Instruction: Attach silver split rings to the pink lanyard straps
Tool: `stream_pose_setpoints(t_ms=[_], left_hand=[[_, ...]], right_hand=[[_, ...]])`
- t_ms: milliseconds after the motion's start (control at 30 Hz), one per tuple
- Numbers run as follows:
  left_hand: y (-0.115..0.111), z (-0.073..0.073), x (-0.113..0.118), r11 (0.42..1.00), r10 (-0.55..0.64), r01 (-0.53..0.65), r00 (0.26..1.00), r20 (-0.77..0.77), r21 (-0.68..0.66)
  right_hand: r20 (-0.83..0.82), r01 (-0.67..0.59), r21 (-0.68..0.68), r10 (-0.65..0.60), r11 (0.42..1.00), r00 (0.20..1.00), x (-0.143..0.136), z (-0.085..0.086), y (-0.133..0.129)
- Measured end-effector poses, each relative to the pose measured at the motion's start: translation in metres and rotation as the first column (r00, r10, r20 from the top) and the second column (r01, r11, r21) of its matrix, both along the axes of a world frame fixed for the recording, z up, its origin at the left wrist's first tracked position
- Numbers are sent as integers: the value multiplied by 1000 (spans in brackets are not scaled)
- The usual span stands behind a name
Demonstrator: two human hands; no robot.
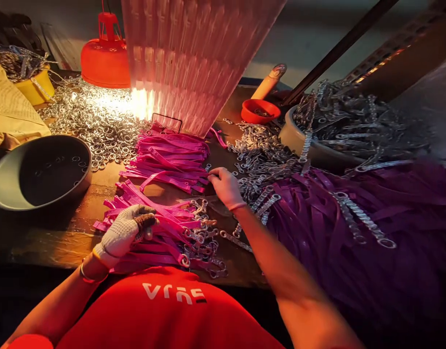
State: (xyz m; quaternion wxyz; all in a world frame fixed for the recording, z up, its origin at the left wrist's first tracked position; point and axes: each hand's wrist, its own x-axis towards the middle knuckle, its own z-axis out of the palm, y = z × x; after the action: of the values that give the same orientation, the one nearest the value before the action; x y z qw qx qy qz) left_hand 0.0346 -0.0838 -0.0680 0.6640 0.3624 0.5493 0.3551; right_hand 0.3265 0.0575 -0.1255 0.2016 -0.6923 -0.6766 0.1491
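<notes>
Hands working among magenta straps

Nearest, toward eight o'clock, the near strap pile [161, 248] is lying with metal links [199, 237] at its right-hand ends. The gloved left hand [124, 232] is resting over it, fingers curling; I cannot tell whether they are gripping anything. At the centre, the right hand [226, 186] is bunching its fingertips at the ends of the far strap pile [172, 152], which is spreading between nine and ten; what they are pinching, if anything, is hidden. The step in hand seems to be handling strap ends; a next move would be calling for parting one end from its overlapping neighbours.

At nine, a dark bowl [3, 182] is holding a few rings [75, 158]. Between two and three, a grey tub [292, 133] is brimming with twisted metal pieces [354, 116]. Farther off, a red bowl [250, 115] at one is containing small bits, too dark to identify, while a yellow tub [34, 89] near ten is holding tangled metal strands [21, 63].
</notes>
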Motion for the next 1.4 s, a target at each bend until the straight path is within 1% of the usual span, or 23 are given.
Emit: stream_pose_setpoints(t_ms=[67,133,167,300,367,433,500,567,633,733,833,933,1000,1033,1100,1133,1167,1200,1267,1300,1333,1367,1400], left_hand=[[-2,-2,1,996,-19,26,996,-82,82],[-3,-2,3,993,-48,59,993,-105,102],[-3,-2,5,993,-63,72,994,-93,96],[-3,-4,12,985,-145,144,989,6,89],[-5,-8,15,977,-193,189,981,33,101],[-8,-12,18,971,-223,217,973,61,99],[-11,-14,19,974,-221,216,971,85,72],[-14,-12,18,981,-184,179,981,65,78],[-16,-8,15,968,-188,190,982,-25,163],[-15,1,11,917,-303,326,944,-128,230],[-14,4,12,941,-326,323,945,14,98],[-12,-2,17,984,-180,180,968,176,15],[-7,-10,18,993,-114,113,974,196,18],[-2,-14,18,994,-103,95,983,154,58],[11,-23,14,965,-88,106,993,-85,241],[20,-27,12,924,-62,157,961,-269,348],[29,-30,10,873,-32,253,884,-467,418],[37,-32,8,825,-8,366,770,-638,430],[49,-33,5,772,-29,542,551,-834,332],[53,-32,5,760,-71,592,488,-870,270],[55,-31,4,749,-110,623,452,-885,225],[55,-30,4,752,-138,623,467,-873,215],[54,-30,4,766,-154,600,518,-841,229]], right_hand=[[-185,-106,54,115,993,976,-16,14,-32],[-368,-313,126,337,941,866,-36,29,-68],[-376,-395,182,435,900,818,-47,35,-84],[-161,-578,314,642,753,749,-83,45,-126],[-24,-650,335,696,682,718,-92,42,-133],[110,-692,336,704,638,702,-94,38,-135],[211,-693,307,664,652,718,-93,37,-134],[248,-671,246,624,699,741,-89,40,-133],[203,-665,163,635,729,746,-87,46,-132],[80,-682,52,678,729,731,-90,55,-132],[83,-624,80,618,778,782,-99,55,-139],[99,-536,178,527,825,844,-109,48,-148],[-21,-518,147,526,843,850,-111,43,-147],[-96,-521,107,530,847,843,-110,41,-142],[-181,-502,49,502,864,846,-107,39,-123],[-165,-479,41,479,877,862,-105,39,-109],[-111,-453,41,454,891,884,-103,38,-93],[-34,-431,42,432,902,901,-101,37,-77],[161,-424,-9,420,905,893,-103,32,-46],[254,-428,-64,429,902,867,-105,29,-35],[327,-424,-118,439,898,837,-109,25,-26],[377,-419,-160,447,894,811,-113,21,-20],[409,-411,-187,451,892,793,-117,17,-17]])
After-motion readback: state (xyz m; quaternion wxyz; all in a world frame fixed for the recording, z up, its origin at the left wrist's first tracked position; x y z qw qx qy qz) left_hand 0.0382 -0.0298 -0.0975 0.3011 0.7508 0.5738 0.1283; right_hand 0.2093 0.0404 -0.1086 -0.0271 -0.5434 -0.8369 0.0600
